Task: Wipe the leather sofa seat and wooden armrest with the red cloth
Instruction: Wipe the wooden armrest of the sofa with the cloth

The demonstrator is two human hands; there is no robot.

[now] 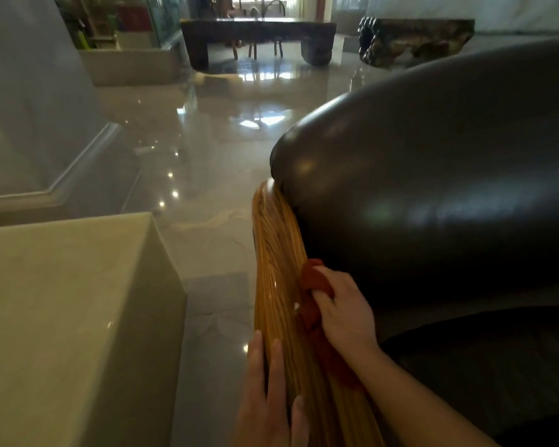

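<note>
R hand (344, 312) is clenched around a bunched red cloth (317, 280), knuckles up, wrist bent slightly w/ the bare forearm running back toward the lower right corner. The cloth bulges out ahead of the fingers (323, 300) and a tail of it trails back under the wrist, lying along the inner edge of the glossy, striped, honey-coloured wooden armrest (276, 253). The hand presses the cloth into the seam where that armrest meets the rounded dark brown leather sofa arm cushion (433, 188), which rises just ahead & to the right of the hand. The dark leather sofa seat (484, 366) sits right of the forearm, in shadow; the cloth isn't on it. L hand (268, 398) is released, not gripping anything: lying flat & palm down on the near end of the armrest, fingers stretched fwd along the grain, thumb side toward the R forearm, close behind the R hand but not touching it. Left of the L hand, a pale beige stone-like block (78, 317) stands on the shiny grey polished floor (207, 150). Far ahead of both hands, a dark low wooden table (259, 30), blurry.
</note>
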